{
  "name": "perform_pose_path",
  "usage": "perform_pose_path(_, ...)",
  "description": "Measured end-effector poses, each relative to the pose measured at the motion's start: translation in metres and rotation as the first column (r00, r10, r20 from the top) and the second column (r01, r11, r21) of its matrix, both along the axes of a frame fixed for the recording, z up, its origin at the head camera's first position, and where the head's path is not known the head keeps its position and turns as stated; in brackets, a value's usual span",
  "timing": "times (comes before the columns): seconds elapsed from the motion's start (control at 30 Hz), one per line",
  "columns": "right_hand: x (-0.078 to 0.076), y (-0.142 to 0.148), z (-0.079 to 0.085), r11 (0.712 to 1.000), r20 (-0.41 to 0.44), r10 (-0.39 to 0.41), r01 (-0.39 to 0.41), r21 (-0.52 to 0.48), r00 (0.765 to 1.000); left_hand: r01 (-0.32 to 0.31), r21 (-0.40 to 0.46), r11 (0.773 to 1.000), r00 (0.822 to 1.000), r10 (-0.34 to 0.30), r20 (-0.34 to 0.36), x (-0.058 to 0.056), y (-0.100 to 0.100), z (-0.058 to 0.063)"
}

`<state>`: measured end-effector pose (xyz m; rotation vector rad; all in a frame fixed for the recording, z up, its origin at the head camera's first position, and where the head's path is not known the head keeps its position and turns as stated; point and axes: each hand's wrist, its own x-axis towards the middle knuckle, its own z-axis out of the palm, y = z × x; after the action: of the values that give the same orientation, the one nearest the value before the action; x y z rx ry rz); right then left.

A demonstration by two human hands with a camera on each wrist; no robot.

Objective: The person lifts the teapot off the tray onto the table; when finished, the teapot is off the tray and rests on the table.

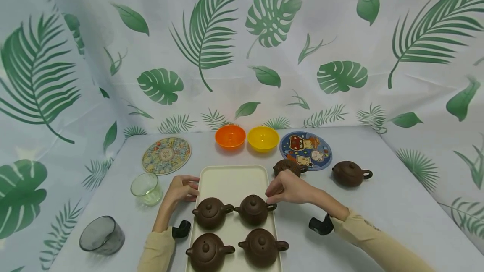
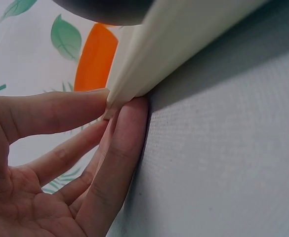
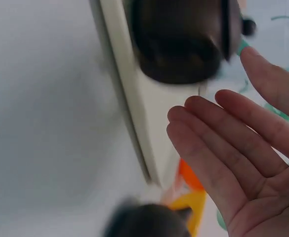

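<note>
A cream rectangular tray carries brown lidded teapots in two rows: two nearer ones and two farther ones. My left hand pinches the tray's left edge; in the left wrist view, the thumb lies against the rim with fingers under it. Over the tray's right edge is my right hand, beside the farther right teapot's handle. The right wrist view shows that hand with fingers extended and nothing held, apart from a blurred teapot.
Beyond the right hand sit two more brown teapots. An orange bowl, a yellow bowl and two round patterned mats lie at the back. Left stand a greenish glass and a grey glass.
</note>
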<state>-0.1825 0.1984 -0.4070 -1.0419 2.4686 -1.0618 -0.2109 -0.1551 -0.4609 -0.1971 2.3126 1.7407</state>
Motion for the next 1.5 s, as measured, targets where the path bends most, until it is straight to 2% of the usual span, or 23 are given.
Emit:
perform_pose_path(0.17,0.013,-0.005,-0.016,0.998,0.011,-0.026,0.027,-0.052,1.000,-0.002,-0.006,1.000,1.000,0.002,0.001,0.001,0.001,0.000)
perform_pose_path(0.3,0.017,-0.006,-0.022,0.994,-0.055,-0.069,0.064,-0.089,0.996,-0.003,-0.010,1.000,1.000,0.003,0.000,0.001,0.001,0.001)
perform_pose_path(0.5,0.022,-0.009,-0.021,0.989,-0.041,-0.137,0.134,-0.055,0.990,-0.009,-0.017,1.000,1.000,0.009,0.007,0.000,0.001,-0.001)
perform_pose_path(0.8,0.026,0.002,-0.015,0.987,-0.037,-0.154,0.152,-0.049,0.987,0.000,0.000,1.000,1.000,0.000,0.004,0.000,0.001,-0.003)
perform_pose_path(1.0,0.025,0.047,0.002,0.988,-0.028,-0.142,0.140,-0.060,0.990,-0.002,0.000,1.000,1.000,0.002,0.009,0.002,0.000,0.001)
perform_pose_path(1.17,0.026,0.103,0.011,0.991,-0.121,-0.127,0.120,-0.062,0.985,-0.007,-0.001,1.000,1.000,0.007,0.016,0.002,0.000,0.003)
perform_pose_path(1.3,0.032,0.150,0.011,0.990,-0.192,-0.132,0.120,-0.072,0.973,0.000,-0.004,1.000,1.000,0.000,0.010,0.002,0.001,0.004)
perform_pose_path(1.4,0.038,0.184,0.007,0.989,-0.188,-0.143,0.131,-0.073,0.972,0.000,-0.009,1.000,1.000,0.000,0.008,0.002,0.000,0.003)
perform_pose_path(1.5,0.043,0.213,0.003,0.985,-0.139,-0.166,0.159,-0.061,0.976,0.003,-0.009,1.000,1.000,-0.003,0.010,0.002,0.000,0.003)
